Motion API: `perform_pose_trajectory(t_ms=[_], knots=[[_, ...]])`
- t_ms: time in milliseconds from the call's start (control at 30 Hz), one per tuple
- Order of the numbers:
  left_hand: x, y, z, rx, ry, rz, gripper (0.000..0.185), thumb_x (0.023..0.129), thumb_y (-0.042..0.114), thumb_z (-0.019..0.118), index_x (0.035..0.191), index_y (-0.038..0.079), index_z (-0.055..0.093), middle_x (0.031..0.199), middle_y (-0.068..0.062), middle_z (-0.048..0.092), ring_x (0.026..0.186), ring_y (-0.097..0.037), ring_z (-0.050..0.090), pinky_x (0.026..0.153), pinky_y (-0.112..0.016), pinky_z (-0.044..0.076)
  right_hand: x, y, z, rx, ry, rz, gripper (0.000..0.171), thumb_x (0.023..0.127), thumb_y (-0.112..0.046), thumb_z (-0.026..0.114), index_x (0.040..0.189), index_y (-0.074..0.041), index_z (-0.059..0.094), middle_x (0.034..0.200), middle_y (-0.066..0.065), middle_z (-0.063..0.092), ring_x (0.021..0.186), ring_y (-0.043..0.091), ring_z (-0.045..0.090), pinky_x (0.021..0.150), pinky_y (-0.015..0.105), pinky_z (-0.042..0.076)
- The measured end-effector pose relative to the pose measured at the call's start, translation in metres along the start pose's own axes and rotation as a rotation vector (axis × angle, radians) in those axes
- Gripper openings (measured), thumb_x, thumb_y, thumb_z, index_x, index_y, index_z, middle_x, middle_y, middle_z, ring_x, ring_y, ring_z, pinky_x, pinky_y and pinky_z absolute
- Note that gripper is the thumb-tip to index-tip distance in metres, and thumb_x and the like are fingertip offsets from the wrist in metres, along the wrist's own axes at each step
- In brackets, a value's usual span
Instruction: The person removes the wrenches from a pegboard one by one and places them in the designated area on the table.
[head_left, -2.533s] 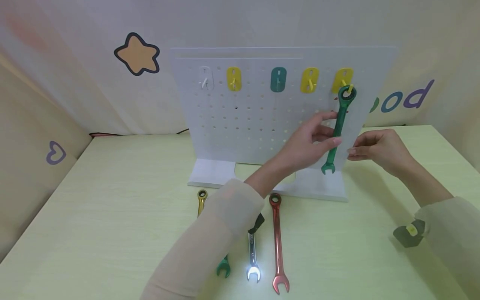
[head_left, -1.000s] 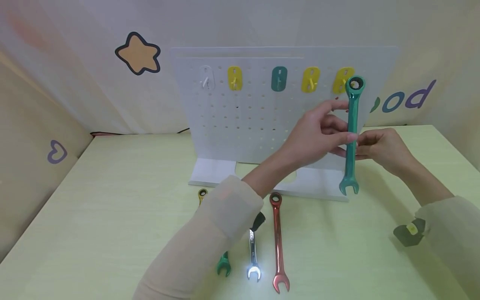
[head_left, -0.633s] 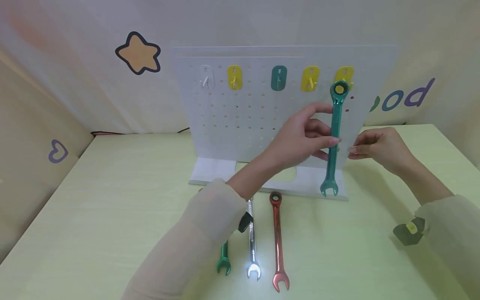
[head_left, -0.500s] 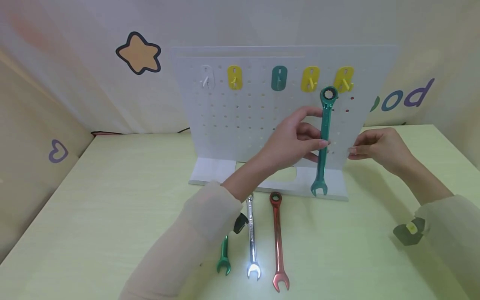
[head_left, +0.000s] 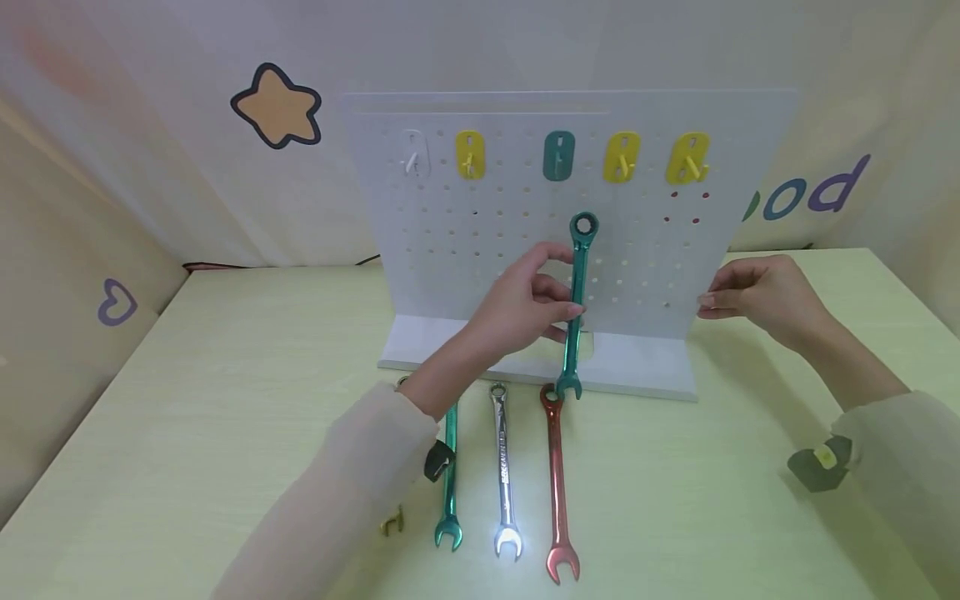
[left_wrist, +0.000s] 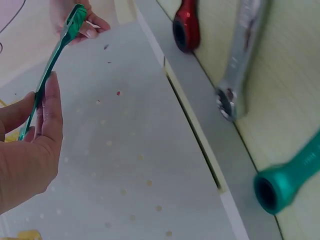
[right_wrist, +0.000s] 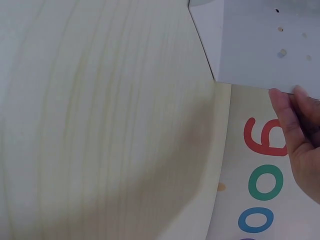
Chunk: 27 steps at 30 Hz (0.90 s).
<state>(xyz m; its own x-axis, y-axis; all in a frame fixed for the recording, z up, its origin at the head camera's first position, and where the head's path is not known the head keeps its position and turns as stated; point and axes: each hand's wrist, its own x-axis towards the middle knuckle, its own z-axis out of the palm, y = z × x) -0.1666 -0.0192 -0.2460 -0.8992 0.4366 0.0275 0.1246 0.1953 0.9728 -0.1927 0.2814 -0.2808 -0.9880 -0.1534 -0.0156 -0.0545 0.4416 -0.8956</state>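
My left hand [head_left: 517, 307] pinches a green ratcheting combination wrench [head_left: 578, 275] by the middle of its shank, ring end up, in front of the white pegboard [head_left: 637, 275]. In the head view its open jaw overlaps the ring of the red wrench [head_left: 556, 475] on the table. The left wrist view shows the green wrench [left_wrist: 52, 60] between thumb and fingers. My right hand [head_left: 772, 300] pinches the pegboard's right edge; in the right wrist view its fingertips [right_wrist: 276, 95] meet that edge. The rightmost yellow hook [head_left: 687, 158] carries nothing.
A silver wrench [head_left: 503, 458] and another green wrench [head_left: 451, 475] lie left of the red one. A gold wrench [head_left: 392, 522] is mostly hidden under my left sleeve. Along the board's top sit a white hook [head_left: 414, 155], a teal hook [head_left: 558, 156] and more yellow ones.
The green wrench was on the rightmost yellow hook; my left hand has lifted it off and carried it left and down. My right hand has stayed at the board's edge.
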Motion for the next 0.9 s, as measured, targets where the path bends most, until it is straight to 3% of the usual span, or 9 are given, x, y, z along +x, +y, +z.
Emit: perform_pose_trajectory(t_ms=[400,900], knots=[[-0.011,-0.025,-0.028,0.103,0.072,-0.089,0.046,0.085,-0.003,0.06,0.124,0.013,0.043,0.088,-0.014,0.06,0.076,-0.023,0.062,0.062,-0.029,0.056,0.003,0.001,0.0,-0.02,0.003,0.011,0.006,0.085,0.006,0.059,0.089,0.01,0.059,0.072,0.0,0.064,0.068,0.015,0.067,0.067,0.021,0.054],[-0.036,-0.041,-0.067,0.165,0.116,-0.239,0.045,0.086,-0.003,0.059,0.123,0.011,0.039,0.092,-0.017,0.06,0.075,-0.025,0.062,0.064,-0.033,0.056,0.005,0.002,0.0,-0.036,-0.009,0.012,0.012,0.085,0.004,0.059,0.094,0.013,0.057,0.074,-0.001,0.065,0.069,0.013,0.067,0.066,0.017,0.053]])
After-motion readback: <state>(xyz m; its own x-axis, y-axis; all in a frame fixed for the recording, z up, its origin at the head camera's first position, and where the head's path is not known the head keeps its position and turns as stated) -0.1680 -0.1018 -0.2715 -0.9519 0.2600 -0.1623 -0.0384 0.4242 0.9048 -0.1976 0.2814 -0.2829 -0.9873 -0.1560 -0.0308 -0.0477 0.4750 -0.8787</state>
